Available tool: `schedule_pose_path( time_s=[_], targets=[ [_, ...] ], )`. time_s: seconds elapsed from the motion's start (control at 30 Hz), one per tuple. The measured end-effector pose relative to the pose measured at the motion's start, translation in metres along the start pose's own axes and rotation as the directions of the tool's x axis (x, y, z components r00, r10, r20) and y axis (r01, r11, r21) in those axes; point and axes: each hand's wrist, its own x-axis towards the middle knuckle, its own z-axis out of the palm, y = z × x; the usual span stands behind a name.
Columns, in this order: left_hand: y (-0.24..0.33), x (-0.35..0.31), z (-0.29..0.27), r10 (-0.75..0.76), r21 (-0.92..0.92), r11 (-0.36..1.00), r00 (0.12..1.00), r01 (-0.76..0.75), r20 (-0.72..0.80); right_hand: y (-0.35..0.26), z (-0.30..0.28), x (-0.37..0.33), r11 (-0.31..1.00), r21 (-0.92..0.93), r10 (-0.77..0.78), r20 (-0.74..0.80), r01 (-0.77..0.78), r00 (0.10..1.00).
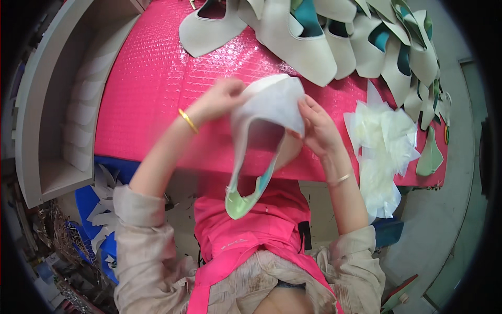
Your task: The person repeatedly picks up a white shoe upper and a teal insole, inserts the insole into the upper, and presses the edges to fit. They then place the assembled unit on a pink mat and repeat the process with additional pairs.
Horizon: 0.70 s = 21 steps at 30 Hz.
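Note:
A pale grey-white shoe upper is held up over the front edge of the pink-covered table, its open heel loop hanging toward me with a light green lining at the back. My left hand is closed at the upper's left side, fingers curled and a little blurred. On the other side my right hand grips the edge between thumb and fingers. A stack of thin translucent white pieces lies to the right of my right hand.
Several beige shoe uppers with teal linings are heaped along the far side of the pink tabletop. At left stands a grey shelf box with white pieces inside. Below it, a blue bin holds scraps. One green-lined piece lies at the right.

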Motion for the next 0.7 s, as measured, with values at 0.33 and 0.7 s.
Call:
schedule_pose_path(
  time_s=[0.33, 0.7],
  targets=[
    [0.05, -0.109, 0.039, 0.261, 0.7, 0.704, 0.872, 0.121, -0.414, 0.052, 0.007, 0.01, 0.972, 0.143, 0.196, -0.041, -0.188, 0.98],
    [0.012, -0.088, 0.026, -0.295, -0.595, 0.788, 0.945, 0.156, -0.143, 0.047, 0.024, 0.03, 0.798, -0.59, 0.059, -0.126, -0.123, 0.99]
  ],
)
